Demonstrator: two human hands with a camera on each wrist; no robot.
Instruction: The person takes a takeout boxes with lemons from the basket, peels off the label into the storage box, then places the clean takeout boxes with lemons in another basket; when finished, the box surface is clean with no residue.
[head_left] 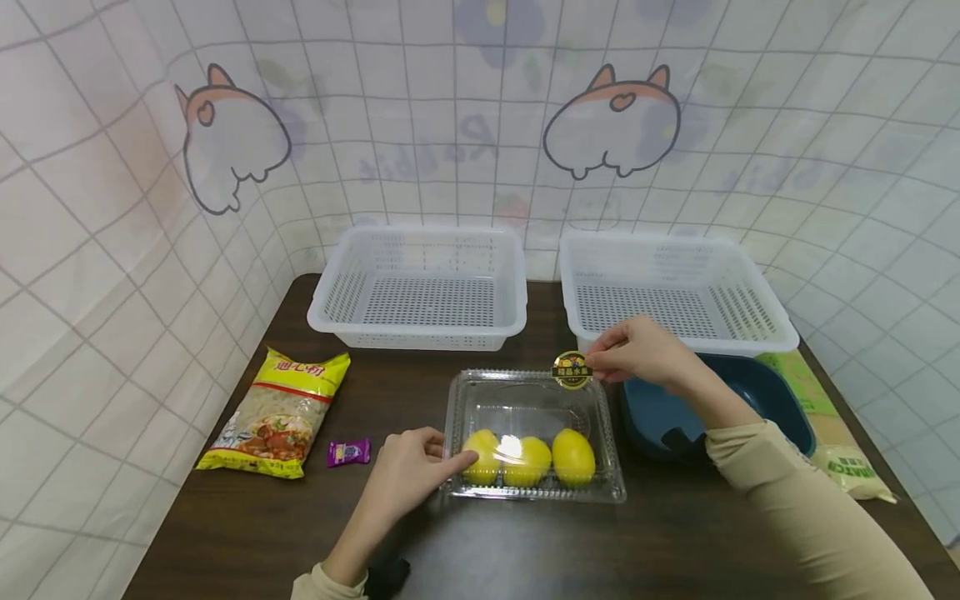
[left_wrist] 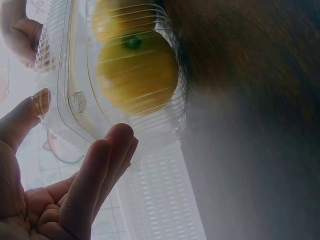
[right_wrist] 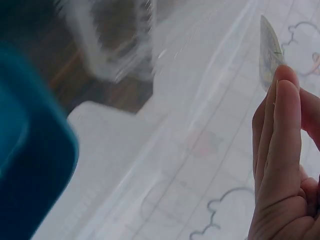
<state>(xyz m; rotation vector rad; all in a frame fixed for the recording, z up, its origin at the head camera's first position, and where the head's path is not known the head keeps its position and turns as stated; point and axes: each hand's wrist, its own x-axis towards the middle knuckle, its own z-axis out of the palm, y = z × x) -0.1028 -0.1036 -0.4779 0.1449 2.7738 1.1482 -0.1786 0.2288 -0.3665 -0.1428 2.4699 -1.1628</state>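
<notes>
A clear plastic box (head_left: 534, 417) with a closed lid holds three yellow fruits (head_left: 573, 457). My left hand (head_left: 408, 471) grips its left side, thumb on top of the lid and fingers along the side wall; the left wrist view shows the hand (left_wrist: 75, 185) beside the box wall and a yellow fruit (left_wrist: 137, 75) inside. Between thumb and fingers, my right hand (head_left: 637, 354) pinches a round black and gold sticker (head_left: 572, 371) above the box's back right corner. In the right wrist view the sticker (right_wrist: 270, 52) stands edge-on at the fingertips of the hand (right_wrist: 282, 165).
Two white baskets (head_left: 420, 329) (head_left: 675, 342) stand at the back. A dark blue basin (head_left: 652, 433) lies right of the box, with a green and beige packet (head_left: 840, 454) beyond it. On the left are a yellow food bag (head_left: 277, 412) and a small purple packet (head_left: 348, 452).
</notes>
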